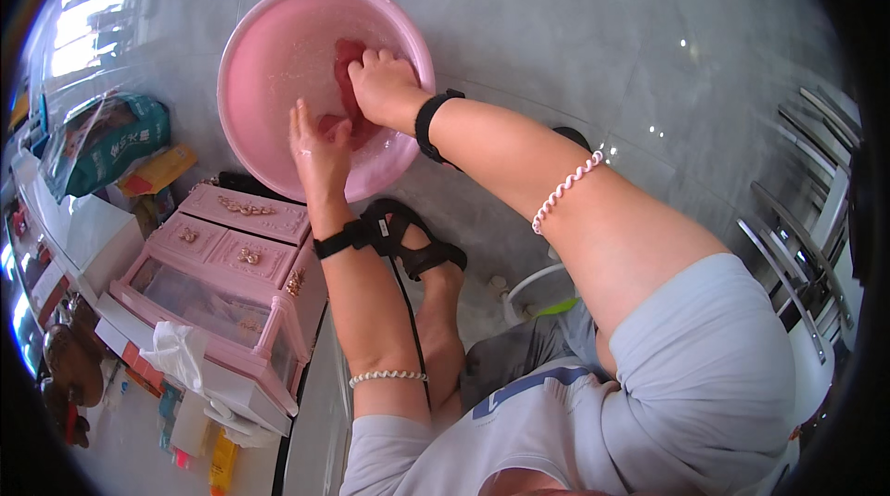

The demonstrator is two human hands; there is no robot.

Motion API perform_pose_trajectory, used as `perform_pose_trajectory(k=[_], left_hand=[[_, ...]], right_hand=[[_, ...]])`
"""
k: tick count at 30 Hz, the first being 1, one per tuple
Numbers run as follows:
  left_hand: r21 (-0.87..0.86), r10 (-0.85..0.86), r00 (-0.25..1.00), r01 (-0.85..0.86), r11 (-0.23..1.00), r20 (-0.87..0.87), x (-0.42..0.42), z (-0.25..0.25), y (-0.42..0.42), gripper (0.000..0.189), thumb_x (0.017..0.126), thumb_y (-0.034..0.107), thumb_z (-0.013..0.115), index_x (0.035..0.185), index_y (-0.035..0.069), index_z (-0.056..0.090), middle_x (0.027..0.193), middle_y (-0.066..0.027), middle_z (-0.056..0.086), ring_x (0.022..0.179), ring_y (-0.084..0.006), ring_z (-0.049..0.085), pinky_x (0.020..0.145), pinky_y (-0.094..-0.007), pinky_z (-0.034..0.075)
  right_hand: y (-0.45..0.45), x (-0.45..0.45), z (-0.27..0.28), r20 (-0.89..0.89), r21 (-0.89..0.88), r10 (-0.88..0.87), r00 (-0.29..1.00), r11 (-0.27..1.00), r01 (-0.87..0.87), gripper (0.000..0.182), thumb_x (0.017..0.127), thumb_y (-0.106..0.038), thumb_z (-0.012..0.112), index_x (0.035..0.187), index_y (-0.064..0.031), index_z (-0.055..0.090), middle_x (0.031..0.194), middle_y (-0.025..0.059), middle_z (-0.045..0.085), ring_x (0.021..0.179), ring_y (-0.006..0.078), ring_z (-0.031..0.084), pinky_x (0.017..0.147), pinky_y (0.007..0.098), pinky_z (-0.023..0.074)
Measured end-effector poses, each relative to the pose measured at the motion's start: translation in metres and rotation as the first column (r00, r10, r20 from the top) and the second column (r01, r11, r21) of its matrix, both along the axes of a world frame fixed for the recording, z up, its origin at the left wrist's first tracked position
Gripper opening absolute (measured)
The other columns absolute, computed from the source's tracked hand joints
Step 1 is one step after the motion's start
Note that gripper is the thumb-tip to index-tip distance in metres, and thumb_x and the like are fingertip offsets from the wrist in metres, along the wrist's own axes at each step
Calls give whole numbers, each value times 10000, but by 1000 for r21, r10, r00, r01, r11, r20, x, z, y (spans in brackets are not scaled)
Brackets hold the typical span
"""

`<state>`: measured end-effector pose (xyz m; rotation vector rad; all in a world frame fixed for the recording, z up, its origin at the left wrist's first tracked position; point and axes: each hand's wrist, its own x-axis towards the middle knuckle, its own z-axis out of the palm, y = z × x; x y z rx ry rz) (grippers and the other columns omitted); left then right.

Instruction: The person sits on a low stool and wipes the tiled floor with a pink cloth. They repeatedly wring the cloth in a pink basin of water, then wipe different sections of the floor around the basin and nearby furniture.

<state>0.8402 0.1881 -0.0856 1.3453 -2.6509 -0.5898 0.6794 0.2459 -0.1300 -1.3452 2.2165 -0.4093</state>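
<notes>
A large round pink plastic basin [257, 79] stands on the floor before me, with water in it. A wet dark red cloth [345, 72] lies against the basin's right inner side, partly in the water. My right hand [386, 86] has its fingers curled over the cloth's upper part and grips it. My left hand [320, 148] is raised over the near part of the basin, wet, its fingers apart and its palm turned towards the cloth. The cloth's lower end shows behind the left thumb; whether they touch I cannot tell.
A pink drawer cabinet [236, 239] with ornate handles stands at the left near the basin. Tissues [174, 353], packets and a teal bag [118, 141] are beside it. My foot in a black sandal [417, 246] is close below the basin. Metal-framed furniture [806, 232] stands at the right.
</notes>
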Motion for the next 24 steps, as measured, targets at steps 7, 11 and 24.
perform_pose_trajectory(k=[7,11,24], left_hand=[[610,312,850,13,792,-424,30,-27,-8,1061,836,-1,880,1663,-11,215,1472,-170,565,1309,-241,586,1117,-362,500],[653,484,744,-85,753,-461,36,5,-23,579,914,22,792,1433,-6,536,1301,-118,650,1118,-176,661,997,-327,570],[689,664,191,133,712,-723,-40,74,-7,456,871,103,446,1231,-46,683,1331,-188,664,1179,-322,670,1007,-413,557]], right_hand=[[-41,11,70,905,99,-102,413,995,27,406,871,-197,779,1236,-25,731,996,160,769,865,254,744,691,393,589],[-48,-20,134,997,63,-65,30,995,76,333,924,-233,777,1168,-9,741,971,114,744,851,197,722,656,331,578],[-38,9,84,901,409,-318,-295,849,333,516,1119,-549,428,1491,-227,584,1314,57,689,1162,239,659,1003,431,521]])
